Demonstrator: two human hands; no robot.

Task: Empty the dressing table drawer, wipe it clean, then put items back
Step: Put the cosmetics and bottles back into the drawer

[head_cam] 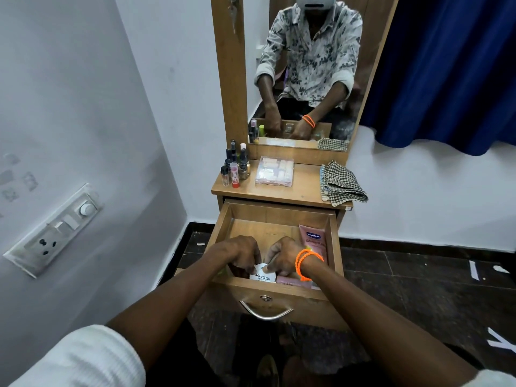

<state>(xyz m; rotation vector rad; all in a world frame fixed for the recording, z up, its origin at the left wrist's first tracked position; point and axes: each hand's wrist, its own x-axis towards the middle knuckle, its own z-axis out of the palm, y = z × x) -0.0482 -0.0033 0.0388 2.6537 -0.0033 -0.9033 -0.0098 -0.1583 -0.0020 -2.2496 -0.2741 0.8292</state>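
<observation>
My two hands reach into the open wooden drawer (275, 219), which I judge I'm partway through emptying. My left hand (240, 254) and right hand (284, 258) both pinch a round white nail polish remover tub (262, 273) at the drawer's front. A glossy pink lotion tube (312, 240) lies along the right side. Next I'd lift the tub up to the tabletop (304, 188) (already crowded with small glass bottles (234, 166), a clear plastic case (275, 170) and a folded checked cloth (342, 182)).
</observation>
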